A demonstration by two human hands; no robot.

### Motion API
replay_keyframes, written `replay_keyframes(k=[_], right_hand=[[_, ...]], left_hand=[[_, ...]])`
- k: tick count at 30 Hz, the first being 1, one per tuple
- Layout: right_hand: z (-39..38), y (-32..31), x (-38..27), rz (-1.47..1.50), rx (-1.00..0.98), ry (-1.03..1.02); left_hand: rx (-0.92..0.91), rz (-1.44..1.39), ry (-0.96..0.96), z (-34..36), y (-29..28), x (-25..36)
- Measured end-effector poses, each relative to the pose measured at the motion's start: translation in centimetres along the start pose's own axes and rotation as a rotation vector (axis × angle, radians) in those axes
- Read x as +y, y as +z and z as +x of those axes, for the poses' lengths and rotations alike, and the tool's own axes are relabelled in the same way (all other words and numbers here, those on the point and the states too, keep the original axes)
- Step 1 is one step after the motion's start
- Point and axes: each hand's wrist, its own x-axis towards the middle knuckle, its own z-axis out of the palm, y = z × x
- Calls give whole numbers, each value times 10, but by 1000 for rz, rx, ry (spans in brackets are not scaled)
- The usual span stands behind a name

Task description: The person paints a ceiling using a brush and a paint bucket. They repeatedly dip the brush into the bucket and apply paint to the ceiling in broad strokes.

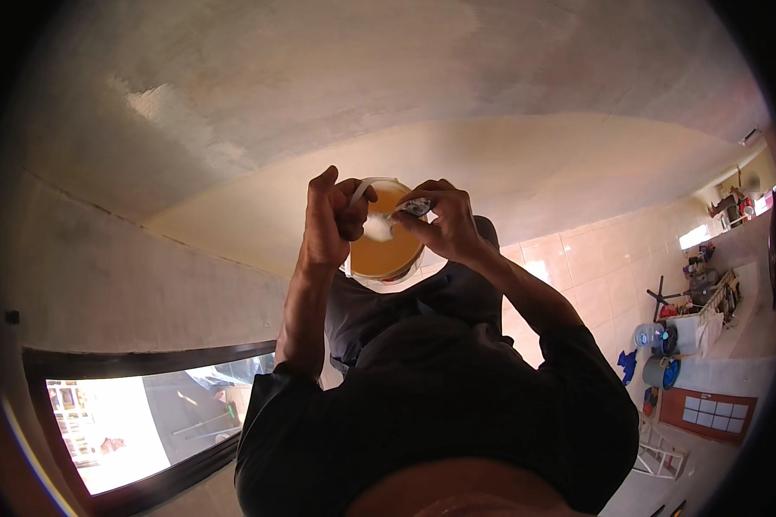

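Note:
In front of my body is a round bucket with a yellow-orange inside, seen from above. My left hand is closed at its left side, its fingers curled round a white curved strip that looks like the bucket's handle. Over the opening's right side, my right hand pinches a small grey-and-white speckled thing whose kind I cannot make out. Between both hands shows a white patch; whether it lies in the bucket or hangs above is unclear.
A plastered wall with a pale patch rises ahead. A dark-framed window is at lower left. Light floor tiles stretch right, towards a fan, a water jug, tubs and a white metal rack.

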Motion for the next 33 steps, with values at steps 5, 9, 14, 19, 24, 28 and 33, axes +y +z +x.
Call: replay_keyframes(k=[5,9,14,19,24,28,33], right_hand=[[8,2,3,-247,36,-260],[5,12,13,-371,87,-354],[1,21,12,-429,93,-337],[6,14,8,-117,55,-51],[-6,24,6,161,-137,91],[-4,25,5,459,-247,392],[0,24,9,156,-97,24]], left_hand=[[-15,-58,-14,-2,-2,3],[-31,-57,-74,0,-4,4],[-14,-2,-16,0,-7,-2],[-32,-15,-3,6,-11,0],[-25,6,-19,6,-12,-1],[-12,-70,15,13,-15,-5],[0,-114,4,12,-20,-7]])
